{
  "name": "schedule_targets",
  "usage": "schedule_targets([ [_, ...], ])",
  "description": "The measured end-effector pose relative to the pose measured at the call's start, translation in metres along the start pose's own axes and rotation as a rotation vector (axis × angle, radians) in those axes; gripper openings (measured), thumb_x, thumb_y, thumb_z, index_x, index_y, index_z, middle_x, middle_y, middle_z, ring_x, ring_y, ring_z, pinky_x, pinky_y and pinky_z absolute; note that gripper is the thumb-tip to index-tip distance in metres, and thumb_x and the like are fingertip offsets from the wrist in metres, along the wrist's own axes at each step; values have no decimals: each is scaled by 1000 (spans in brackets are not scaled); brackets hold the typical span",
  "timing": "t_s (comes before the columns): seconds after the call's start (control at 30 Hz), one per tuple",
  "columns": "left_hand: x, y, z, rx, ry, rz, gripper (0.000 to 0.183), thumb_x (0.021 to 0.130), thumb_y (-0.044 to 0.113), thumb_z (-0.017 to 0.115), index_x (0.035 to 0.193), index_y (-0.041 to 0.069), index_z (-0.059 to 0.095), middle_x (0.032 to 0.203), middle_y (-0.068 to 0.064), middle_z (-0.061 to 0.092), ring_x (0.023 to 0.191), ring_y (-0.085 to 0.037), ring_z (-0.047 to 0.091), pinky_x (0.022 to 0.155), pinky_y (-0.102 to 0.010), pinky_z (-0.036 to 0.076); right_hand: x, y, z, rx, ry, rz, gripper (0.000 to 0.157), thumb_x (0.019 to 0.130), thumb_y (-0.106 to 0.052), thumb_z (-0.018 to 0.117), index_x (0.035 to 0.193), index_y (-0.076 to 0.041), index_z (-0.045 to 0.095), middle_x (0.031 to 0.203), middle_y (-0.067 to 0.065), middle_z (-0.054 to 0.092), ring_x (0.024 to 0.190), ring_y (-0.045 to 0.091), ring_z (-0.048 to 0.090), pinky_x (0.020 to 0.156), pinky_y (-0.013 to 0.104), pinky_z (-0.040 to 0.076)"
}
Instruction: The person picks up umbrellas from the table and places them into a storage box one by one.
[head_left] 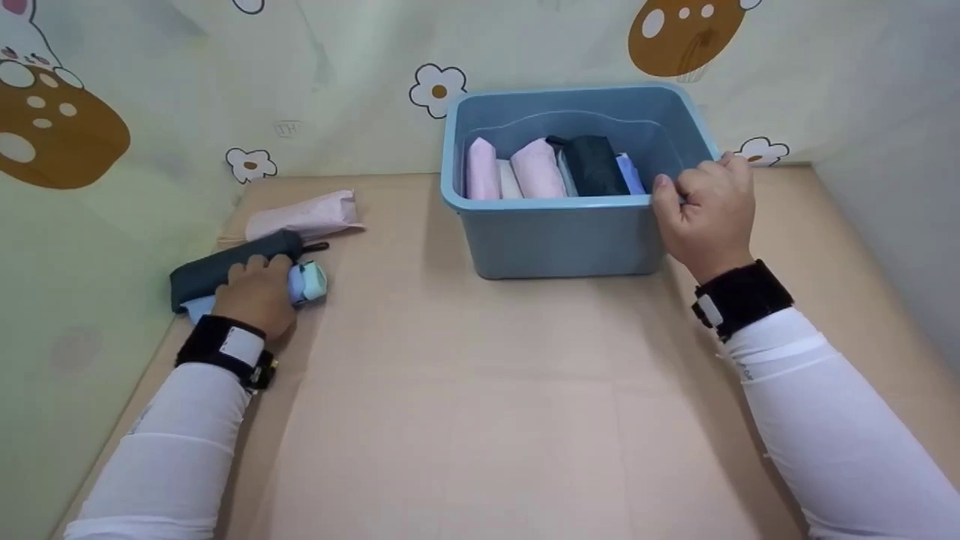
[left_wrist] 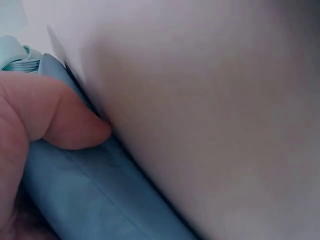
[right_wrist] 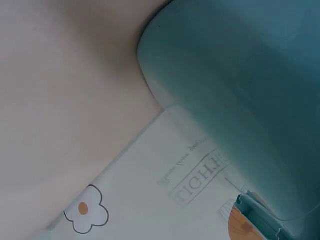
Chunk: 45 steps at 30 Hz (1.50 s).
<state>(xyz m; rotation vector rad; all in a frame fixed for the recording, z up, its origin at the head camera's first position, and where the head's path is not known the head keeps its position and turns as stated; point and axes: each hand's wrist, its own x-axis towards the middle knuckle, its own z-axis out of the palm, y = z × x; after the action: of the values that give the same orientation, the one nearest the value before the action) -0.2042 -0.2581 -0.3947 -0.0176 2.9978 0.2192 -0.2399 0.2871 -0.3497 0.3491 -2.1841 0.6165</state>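
At the left of the head view, my left hand [head_left: 256,294] grips a light blue folded umbrella [head_left: 298,285] lying on the table, its mint end pointing right. The left wrist view shows the thumb [left_wrist: 75,120] bent over its blue fabric, with a mint strap [left_wrist: 20,57] at the far end. Right behind the hand lies a dark folded umbrella [head_left: 225,266] with a black loop. My right hand [head_left: 709,214] holds the right front corner of a blue plastic bin [head_left: 559,240], fingers over the rim; that hand is out of sight in the right wrist view.
Inside the bin stand pink rolled bundles [head_left: 538,169], a dark one [head_left: 596,166] and a blue one [head_left: 630,174], side by side. A pale pink bundle [head_left: 307,215] lies behind the dark umbrella. Printed wall covering [head_left: 360,135] borders the table [head_left: 465,390] at the back and left.
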Motion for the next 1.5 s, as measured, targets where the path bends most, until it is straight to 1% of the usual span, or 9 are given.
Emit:
schedule_targets([
  [0.2, -1, 5, -6, -35, 57, -7, 58, 91, 4, 66, 144, -6, 45, 144, -39, 43, 129, -61, 39, 103, -79, 37, 0, 0, 1, -18, -4, -24, 57, 100, -31, 48, 53, 1, 47, 54, 18, 41, 58, 37, 40, 96, 60, 40],
  [0.3, -2, 10, -11, -44, 88, 0, 58, 90, 4, 67, 143, -6, 46, 143, -38, 45, 129, -61, 40, 103, -80, 37, 1, 0, 1, -12, -3, -15, 56, 100, -30, 49, 52, 0, 46, 54, 17, 40, 58, 36, 40, 95, 60, 40],
  [0.43, -2, 19, -14, -43, 118, 20, 59, 89, 2, 67, 144, -6, 46, 141, -37, 47, 128, -60, 42, 102, -79, 38, 0, -1, 1, 1, -4, 8, 56, 100, -31, 49, 53, 0, 46, 54, 17, 40, 59, 35, 40, 99, 59, 40],
  [0.5, -2, 22, -16, -42, 125, 31, 59, 89, 2, 67, 144, -6, 46, 142, -37, 47, 127, -59, 42, 103, -78, 39, 0, -1, 1, 2, -7, 11, 56, 100, -31, 49, 53, 0, 46, 55, 17, 40, 59, 35, 41, 103, 60, 40],
  [0.77, 1, 27, -20, -38, 135, 56, 63, 89, 2, 67, 148, -5, 44, 147, -36, 44, 132, -59, 40, 106, -78, 36, 0, 2, 1, -1, 12, -28, 56, 100, -29, 50, 52, 0, 44, 53, 17, 39, 57, 37, 38, 98, 62, 40],
  [0.97, 1, 32, -25, -39, 139, 52, 65, 89, 1, 67, 150, -3, 44, 148, -34, 44, 133, -57, 39, 108, -77, 34, 0, 3, 2, 1, 14, -20, 55, 99, -28, 51, 52, 0, 45, 53, 16, 38, 57, 36, 40, 108, 63, 39],
  [1.07, 0, 36, -28, -48, 167, 55, 65, 88, 1, 69, 149, -3, 45, 147, -34, 45, 132, -57, 40, 108, -77, 35, -1, 2, 2, 8, 12, -1, 55, 99, -29, 51, 52, 0, 45, 53, 17, 39, 57, 36, 41, 112, 63, 38],
  [1.23, -3, 44, -32, -64, 240, 78, 63, 87, 0, 70, 146, -4, 48, 143, -34, 48, 128, -56, 42, 108, -74, 36, -1, 1, 1, 1, -5, 16, 57, 100, -31, 49, 53, 1, 47, 54, 17, 41, 59, 36, 42, 113, 62, 37],
  [1.5, -5, 67, -44, -105, 314, 137, 60, 87, -5, 69, 144, -2, 51, 142, -32, 50, 126, -53, 44, 108, -70, 38, -1, 0, 1, -8, -20, 19, 55, 100, -30, 51, 53, 1, 48, 54, 18, 41, 59, 36, 41, 113, 62, 37],
])
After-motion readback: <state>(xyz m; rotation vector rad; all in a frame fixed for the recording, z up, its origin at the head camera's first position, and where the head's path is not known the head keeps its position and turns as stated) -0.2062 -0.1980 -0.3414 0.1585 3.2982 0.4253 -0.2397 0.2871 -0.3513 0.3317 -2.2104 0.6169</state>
